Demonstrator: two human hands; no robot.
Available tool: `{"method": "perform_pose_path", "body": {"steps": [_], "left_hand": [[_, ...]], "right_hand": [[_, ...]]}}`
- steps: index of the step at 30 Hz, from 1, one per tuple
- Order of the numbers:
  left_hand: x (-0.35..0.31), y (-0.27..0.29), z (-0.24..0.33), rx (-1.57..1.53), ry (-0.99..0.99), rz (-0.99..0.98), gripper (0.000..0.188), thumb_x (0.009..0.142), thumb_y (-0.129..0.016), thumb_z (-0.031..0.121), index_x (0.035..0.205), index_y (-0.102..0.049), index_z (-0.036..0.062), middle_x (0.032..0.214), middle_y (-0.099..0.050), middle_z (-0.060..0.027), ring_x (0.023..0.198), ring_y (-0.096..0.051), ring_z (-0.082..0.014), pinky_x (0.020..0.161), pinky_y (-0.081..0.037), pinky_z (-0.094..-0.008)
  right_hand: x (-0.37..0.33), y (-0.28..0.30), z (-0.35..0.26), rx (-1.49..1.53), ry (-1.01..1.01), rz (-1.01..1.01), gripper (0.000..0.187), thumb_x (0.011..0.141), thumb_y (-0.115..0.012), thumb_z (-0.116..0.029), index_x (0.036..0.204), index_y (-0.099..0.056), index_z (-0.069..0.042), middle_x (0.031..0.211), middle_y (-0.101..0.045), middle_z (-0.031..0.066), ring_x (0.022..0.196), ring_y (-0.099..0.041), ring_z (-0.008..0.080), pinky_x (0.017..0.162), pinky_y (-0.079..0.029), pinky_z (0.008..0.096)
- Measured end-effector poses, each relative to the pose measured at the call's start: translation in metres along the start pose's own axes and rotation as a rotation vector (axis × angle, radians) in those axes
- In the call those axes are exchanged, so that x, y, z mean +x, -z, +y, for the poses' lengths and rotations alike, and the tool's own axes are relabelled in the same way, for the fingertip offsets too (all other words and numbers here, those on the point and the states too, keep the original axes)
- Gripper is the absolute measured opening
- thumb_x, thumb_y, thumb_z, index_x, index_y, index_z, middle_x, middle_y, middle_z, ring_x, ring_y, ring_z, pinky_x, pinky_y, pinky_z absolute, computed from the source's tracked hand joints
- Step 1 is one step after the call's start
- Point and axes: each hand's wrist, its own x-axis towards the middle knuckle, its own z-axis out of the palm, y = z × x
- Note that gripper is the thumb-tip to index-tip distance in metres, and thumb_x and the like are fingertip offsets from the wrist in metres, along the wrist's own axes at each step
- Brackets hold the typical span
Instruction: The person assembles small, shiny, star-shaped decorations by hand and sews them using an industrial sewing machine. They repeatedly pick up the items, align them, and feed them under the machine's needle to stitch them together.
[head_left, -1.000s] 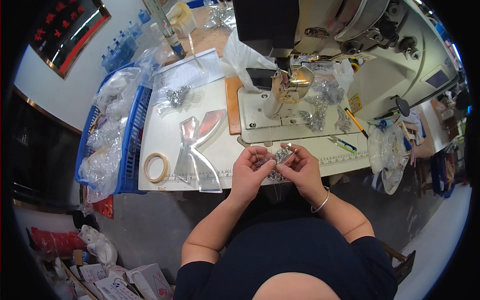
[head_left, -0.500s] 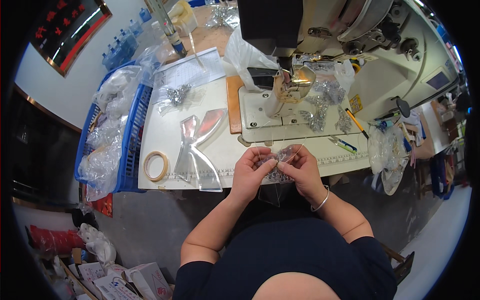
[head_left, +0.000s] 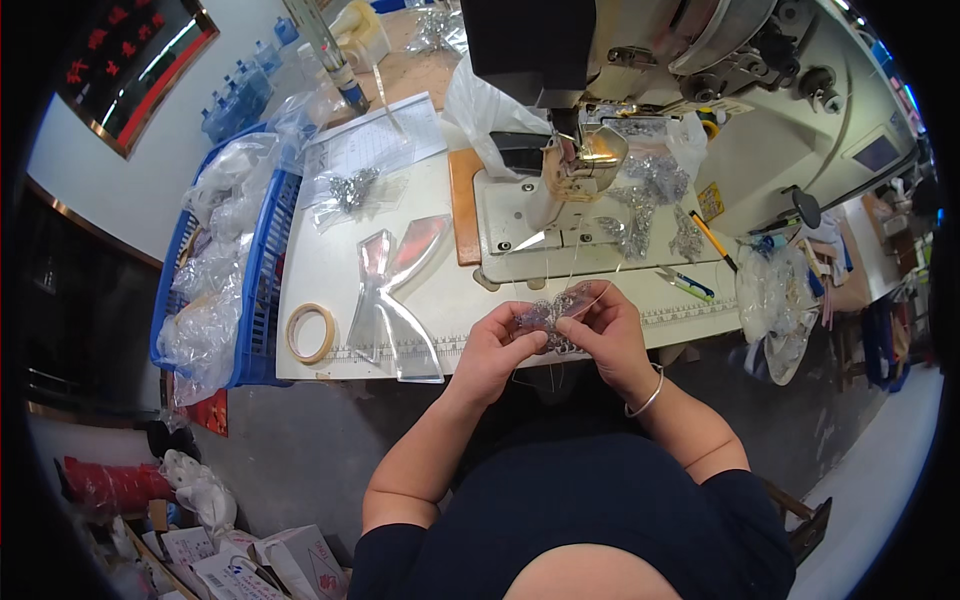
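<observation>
Just in front of the table's near edge, I hold a small clear piece covered with silvery beads or sequins (head_left: 550, 313). My left hand (head_left: 490, 350) pinches its left side, and my right hand (head_left: 615, 335) grips the right side with the thumb pressed on top. Fine threads run from the piece toward the sewing machine (head_left: 585, 165) beyond it. The underside of the piece is hidden by my fingers. More silvery beaded pieces (head_left: 635, 225) lie right of the needle area.
Clear bow-shaped plastic pieces (head_left: 390, 310) and a tape roll (head_left: 311, 333) lie on the left. A blue basket (head_left: 262, 290) of plastic bags stands beside the table. At right are thread snips (head_left: 686, 285), an orange pen (head_left: 712, 240) and a ruler strip (head_left: 690, 311) along the edge.
My thumbs have moved apart, the left one lower, so more of the beaded piece shows between them. The piece has tilted a little in my fingers.
</observation>
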Motion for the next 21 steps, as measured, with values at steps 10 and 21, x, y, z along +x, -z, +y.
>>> {"method": "perform_pose_path", "body": {"steps": [10,21], "left_hand": [[0.001,-0.005,-0.001,0.019,-0.052,0.152,0.022,0.083,-0.062,0.003,0.104,-0.055,-0.0018,0.092,-0.062,-0.0067,0.082,-0.059,-0.0112,0.076,-0.050,-0.0253],[0.003,-0.010,0.002,-0.047,-0.005,0.160,0.019,0.084,-0.063,0.008,0.099,-0.059,-0.0017,0.089,-0.062,-0.0049,0.077,-0.058,-0.0083,0.071,-0.047,-0.0218]], "right_hand": [[0.004,0.003,-0.003,-0.095,-0.029,-0.067,0.033,0.080,-0.064,0.003,0.109,-0.051,-0.001,0.092,-0.061,0.0037,0.085,-0.058,0.0092,0.078,-0.048,0.0245],[0.007,-0.008,0.002,-0.136,0.075,0.048,0.031,0.080,-0.064,0.003,0.109,-0.052,0.000,0.083,-0.061,0.0024,0.076,-0.059,0.0078,0.072,-0.049,0.0220]]}}
